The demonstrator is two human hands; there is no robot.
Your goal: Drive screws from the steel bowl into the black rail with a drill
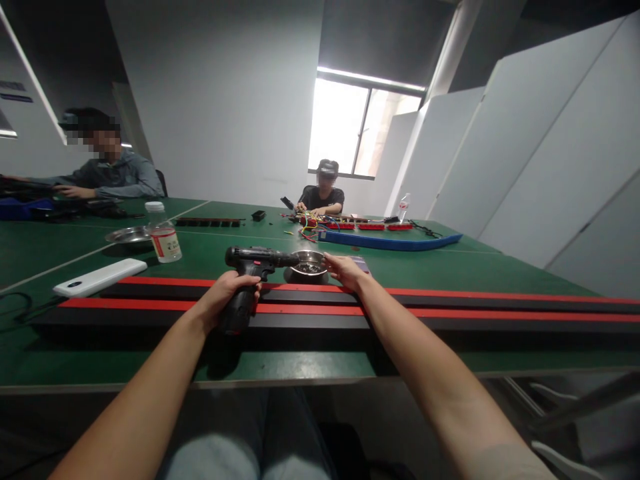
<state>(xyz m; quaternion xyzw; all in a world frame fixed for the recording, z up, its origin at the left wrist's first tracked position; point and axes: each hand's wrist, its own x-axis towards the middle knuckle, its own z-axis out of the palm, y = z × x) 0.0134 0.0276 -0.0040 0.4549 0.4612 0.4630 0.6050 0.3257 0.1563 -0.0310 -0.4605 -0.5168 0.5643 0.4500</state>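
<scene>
My left hand (pixel 225 295) is wrapped round the grip of a black cordless screwdriver (pixel 250 267), whose nose points right toward a small metal bowl (pixel 309 265). Small dark parts lie in that bowl. My right hand (pixel 345 270) reaches to the bowl's right rim, fingers bent at its edge; whether they pinch anything is hidden. Both hands hover over a long black and red rail (pixel 450 307) lying across the green table (pixel 300 365).
A plastic water bottle (pixel 163 233), a metal dish (pixel 127 234) and a white flat box (pixel 99 277) sit at the left. Across the table a person works on red parts and coloured wires (pixel 330 223) beside a blue strip (pixel 390 241). Another person sits far left.
</scene>
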